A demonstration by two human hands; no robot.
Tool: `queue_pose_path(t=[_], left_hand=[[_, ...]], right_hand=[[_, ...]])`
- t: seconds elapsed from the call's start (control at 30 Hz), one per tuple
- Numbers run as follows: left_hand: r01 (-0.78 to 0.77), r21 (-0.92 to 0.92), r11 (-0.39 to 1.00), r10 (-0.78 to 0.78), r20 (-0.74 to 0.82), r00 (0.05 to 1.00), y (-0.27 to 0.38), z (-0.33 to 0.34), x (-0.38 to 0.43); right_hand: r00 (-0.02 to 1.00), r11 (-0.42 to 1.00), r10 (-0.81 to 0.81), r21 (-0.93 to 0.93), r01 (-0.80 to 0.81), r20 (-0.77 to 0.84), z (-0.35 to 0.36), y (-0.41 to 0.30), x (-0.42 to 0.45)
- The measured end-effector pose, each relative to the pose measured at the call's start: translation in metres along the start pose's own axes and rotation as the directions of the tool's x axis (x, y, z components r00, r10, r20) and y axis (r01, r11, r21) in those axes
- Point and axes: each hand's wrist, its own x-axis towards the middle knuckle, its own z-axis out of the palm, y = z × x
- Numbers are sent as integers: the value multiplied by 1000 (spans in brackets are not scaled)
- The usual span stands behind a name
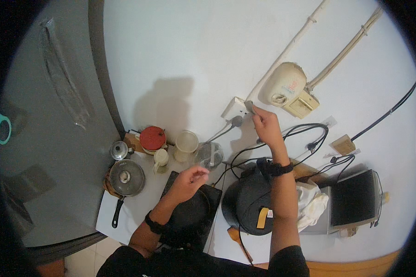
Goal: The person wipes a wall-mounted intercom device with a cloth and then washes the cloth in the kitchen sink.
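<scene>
My right hand is up at the wall, its fingers gripping a grey plug against the right end of a white wall socket. How far the plug sits in the socket cannot be told. Another dark plug is at the socket's lower edge, its cord running down to the left. My left hand hovers over a black cooktop, fingers loosely curled and nothing visible in them. Just beyond it stands a clear container. Below my right forearm is a round black cooker, partly hidden.
To the left are a lidded saucepan, a metal lid, a red-lidded pot, a small jug and a plastic jar. A wooden spatula lies in front. Black cables loop at right, near a beige wall unit.
</scene>
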Motion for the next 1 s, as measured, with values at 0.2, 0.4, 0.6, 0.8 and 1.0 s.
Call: queue_pose_path(t=[0.2, 0.4, 0.6, 0.8, 1.0], left_hand=[[-132, 58, 990, 130, 43, 991, 19, 8, 10], [-35, -74, 997, 35, -5, 999, 0, -6, 9], [-94, -107, 990, 92, -18, 996, 14, 8, 12], [-94, 1, 996, 94, 34, 995, 19, 2, -1], [-32, -153, 988, 25, -48, 999, -22, -22, -6]], right_hand=[[986, 954, 20, -299, 30, 164, -27, -25, 12], [989, 886, -56, -450, 112, 135, -4, -43, 1], [991, 857, 70, -515, -1, 115, 34, -80, 32], [959, 810, 71, -577, 105, 275, 72, -82, 10], [999, 804, 46, -592, -51, -24, 38, -97, -6]])
